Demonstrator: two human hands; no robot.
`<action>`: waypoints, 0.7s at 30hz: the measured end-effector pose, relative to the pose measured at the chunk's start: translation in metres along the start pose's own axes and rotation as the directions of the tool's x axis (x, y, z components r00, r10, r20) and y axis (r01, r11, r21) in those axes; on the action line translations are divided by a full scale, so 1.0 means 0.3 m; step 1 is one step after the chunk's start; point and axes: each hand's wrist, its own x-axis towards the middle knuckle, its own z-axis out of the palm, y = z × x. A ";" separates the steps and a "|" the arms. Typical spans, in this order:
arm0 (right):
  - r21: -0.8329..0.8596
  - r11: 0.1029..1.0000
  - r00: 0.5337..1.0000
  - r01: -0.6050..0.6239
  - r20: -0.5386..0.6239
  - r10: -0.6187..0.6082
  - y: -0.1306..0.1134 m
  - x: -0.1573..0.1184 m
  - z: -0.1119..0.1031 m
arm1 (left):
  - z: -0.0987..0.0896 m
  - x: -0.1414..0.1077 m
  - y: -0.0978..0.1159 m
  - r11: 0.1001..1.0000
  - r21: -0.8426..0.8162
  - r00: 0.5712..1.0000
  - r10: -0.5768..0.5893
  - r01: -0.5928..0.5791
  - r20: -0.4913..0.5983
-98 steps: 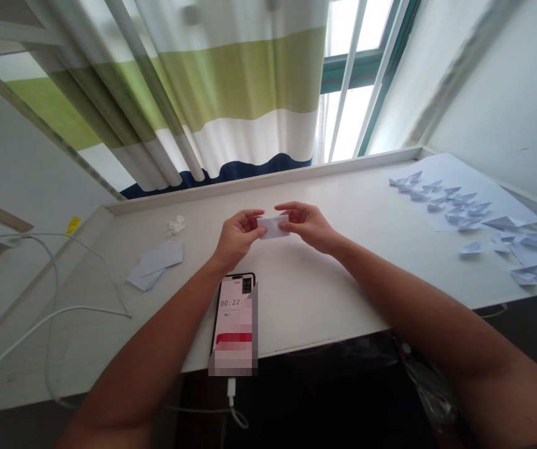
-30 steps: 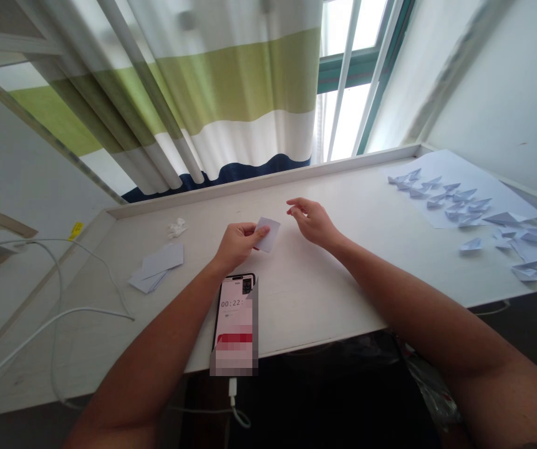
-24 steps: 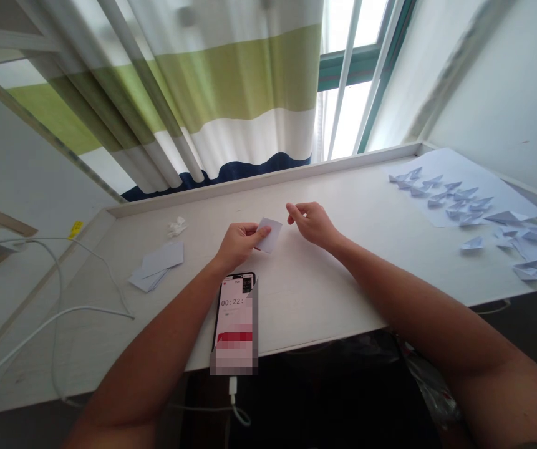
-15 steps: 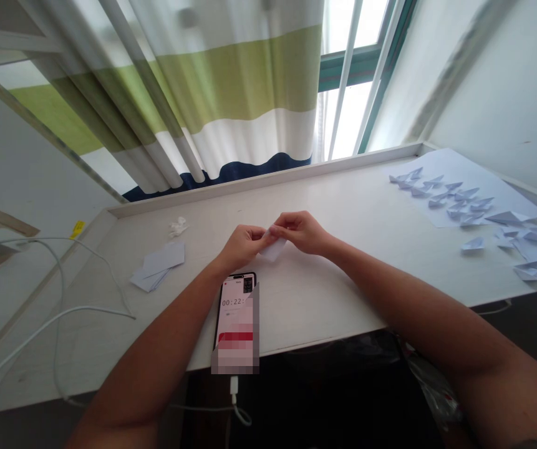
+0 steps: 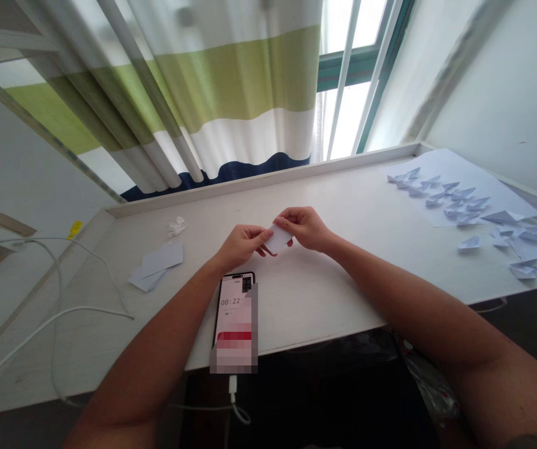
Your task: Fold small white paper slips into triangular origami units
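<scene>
A small folded piece of white paper (image 5: pixel 279 239) is held between my two hands, just above the middle of the desk. My left hand (image 5: pixel 246 241) pinches its left side, thumb on top and fingertips showing beneath. On the opposite side, my right hand (image 5: pixel 306 227) grips the upper right edge between thumb and fingers. Below my left hand lies a phone (image 5: pixel 231 312) showing a running timer, its lower right part pixelated. Several folded paper boats (image 5: pixel 459 194) rest at the right of the desk, some on a large white sheet (image 5: pixel 488 178).
Flat paper slips (image 5: pixel 163 259) are stacked at the left, with a crumpled white tissue (image 5: pixel 176 227) behind them. White cables (image 5: pixel 85 310) cross the desk's left end. A raised ledge (image 5: pixel 249 182) runs along the back, below a striped curtain (image 5: pixel 231 81).
My hands have drawn slightly apart. The paper between them has been turned, and more of its face now shows. My left fingertips have come into view under it.
</scene>
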 end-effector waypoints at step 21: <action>0.115 0.991 0.997 0.066 -0.059 -0.059 0.013 -0.001 0.032 | -0.007 0.013 0.006 0.989 -0.126 0.943 0.035 -0.080 -0.331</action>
